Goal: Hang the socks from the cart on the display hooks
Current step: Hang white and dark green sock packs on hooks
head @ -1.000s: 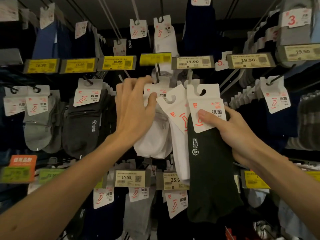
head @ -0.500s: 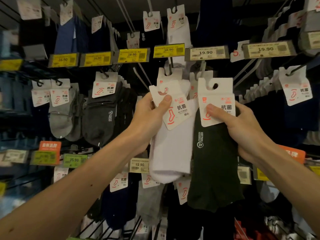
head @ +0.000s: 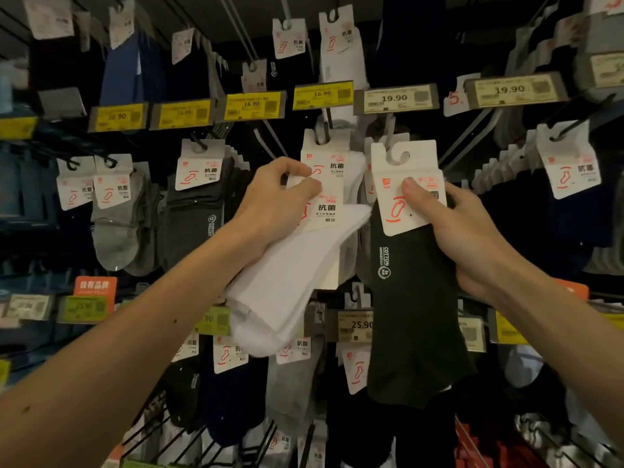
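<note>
Pinches stiff card (head: pixel 326 211) of white socks (head: pixel 287 282) in curled left hand (head: pixel 270 207), 9 o'clock; clamps black cotton socks (head: pixel 415 315) under right hand (head: pixel 472 238) thumb, 3 o'clock.

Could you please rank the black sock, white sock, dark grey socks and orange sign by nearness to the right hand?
1. black sock: gripped by the right hand.
2. white sock: just left, in the left hand.
3. dark grey socks: hanging farther left.
4. orange sign: far left, lower.
</note>
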